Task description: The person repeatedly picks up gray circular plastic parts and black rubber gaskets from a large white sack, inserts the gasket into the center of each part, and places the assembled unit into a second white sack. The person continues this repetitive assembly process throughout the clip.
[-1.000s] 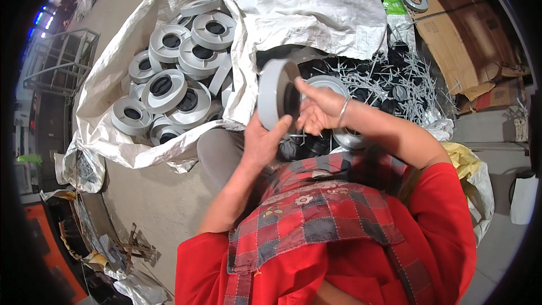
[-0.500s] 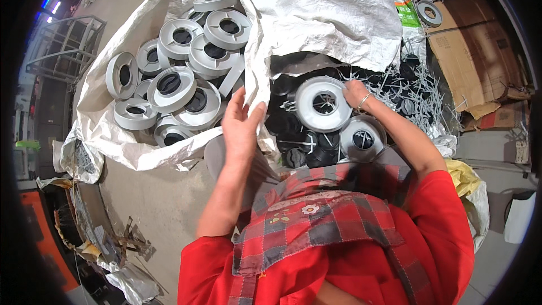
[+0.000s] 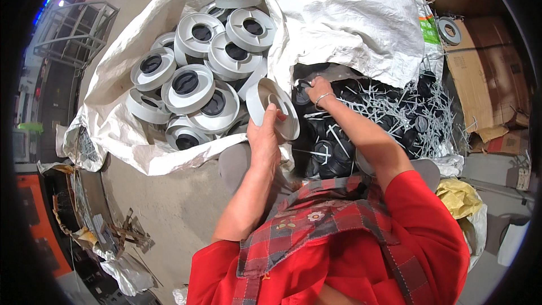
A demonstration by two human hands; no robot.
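Tilted on its edge, a pale grey plastic ring [image 3: 257, 97] is gripped by my left hand [image 3: 264, 135], thumb inside its hole, at the rim between two white sacks. My right hand [image 3: 320, 88] reaches into the right sack, fingers closed at a round black plastic cap [image 3: 302, 92]. More black caps [image 3: 323, 149] lie below it, with many thin grey plastic sticks [image 3: 389, 104] among and over them. To the left, the open white sack [image 3: 121, 87] holds several similar grey rings [image 3: 189, 82] with black caps in their centres.
The right sack's white cloth [image 3: 350, 17] is folded back at the far side. Flattened cardboard [image 3: 485, 73] stands at the right, a loose grey ring [image 3: 449, 31] against it. A yellow bag [image 3: 457, 197] lies near my right elbow; broken wood scraps [image 3: 132, 231] are at lower left.
The grey ring has passed from my right hand to my left, moving left and tipping up. My right hand has gone farther into the sack, to a black cap. My left hand has closed.
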